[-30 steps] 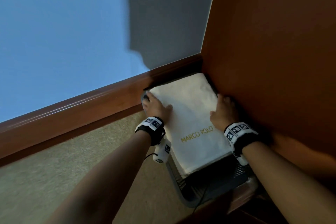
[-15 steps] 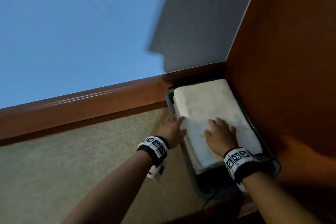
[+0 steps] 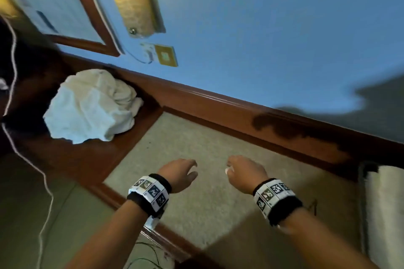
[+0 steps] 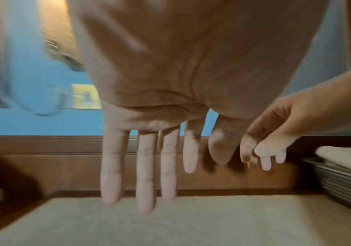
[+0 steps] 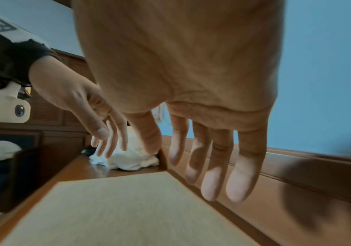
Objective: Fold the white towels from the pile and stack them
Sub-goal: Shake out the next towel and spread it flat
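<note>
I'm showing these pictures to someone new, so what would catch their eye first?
Probably the two empty hands, left hand and right hand, hovering open above the beige desk pad. Next, the crumpled pile of white towels on the wooden ledge to the left, and the folded towel at the far right edge.

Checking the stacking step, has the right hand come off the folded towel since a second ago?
Yes. The right hand has left the folded towel in the basket, moving leftward to hover empty over the beige mat.
</note>
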`<action>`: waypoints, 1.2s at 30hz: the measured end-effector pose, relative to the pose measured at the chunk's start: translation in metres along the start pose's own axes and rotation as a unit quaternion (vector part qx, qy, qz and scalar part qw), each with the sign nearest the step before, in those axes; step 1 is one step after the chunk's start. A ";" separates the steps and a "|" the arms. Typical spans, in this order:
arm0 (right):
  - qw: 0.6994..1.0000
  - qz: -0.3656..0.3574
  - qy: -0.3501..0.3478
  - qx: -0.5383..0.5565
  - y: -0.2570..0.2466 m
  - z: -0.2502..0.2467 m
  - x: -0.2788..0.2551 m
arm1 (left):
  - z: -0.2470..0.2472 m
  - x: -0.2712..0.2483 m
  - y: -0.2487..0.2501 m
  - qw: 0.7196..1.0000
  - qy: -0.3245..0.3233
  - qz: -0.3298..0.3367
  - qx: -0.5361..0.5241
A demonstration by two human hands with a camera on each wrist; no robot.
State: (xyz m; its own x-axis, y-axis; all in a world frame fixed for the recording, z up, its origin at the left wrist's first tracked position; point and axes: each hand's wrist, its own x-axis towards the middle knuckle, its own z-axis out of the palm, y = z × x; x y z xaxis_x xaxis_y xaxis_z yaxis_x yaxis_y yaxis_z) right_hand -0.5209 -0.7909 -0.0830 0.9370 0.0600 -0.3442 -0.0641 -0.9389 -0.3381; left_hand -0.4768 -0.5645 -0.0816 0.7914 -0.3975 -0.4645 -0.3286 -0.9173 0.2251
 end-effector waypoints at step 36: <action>0.983 -0.099 0.063 0.138 -0.535 0.071 0.491 | -0.255 0.159 -0.632 0.989 0.109 -0.030 0.100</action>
State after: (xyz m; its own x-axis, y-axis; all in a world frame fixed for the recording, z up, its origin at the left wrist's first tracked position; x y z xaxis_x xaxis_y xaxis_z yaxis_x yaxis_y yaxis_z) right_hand -0.0512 -0.2351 -0.1337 0.9744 0.1743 -0.1423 0.0497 -0.7837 -0.6192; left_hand -0.0119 -0.0412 -0.0788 0.8974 -0.3472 -0.2722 -0.3557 -0.9344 0.0192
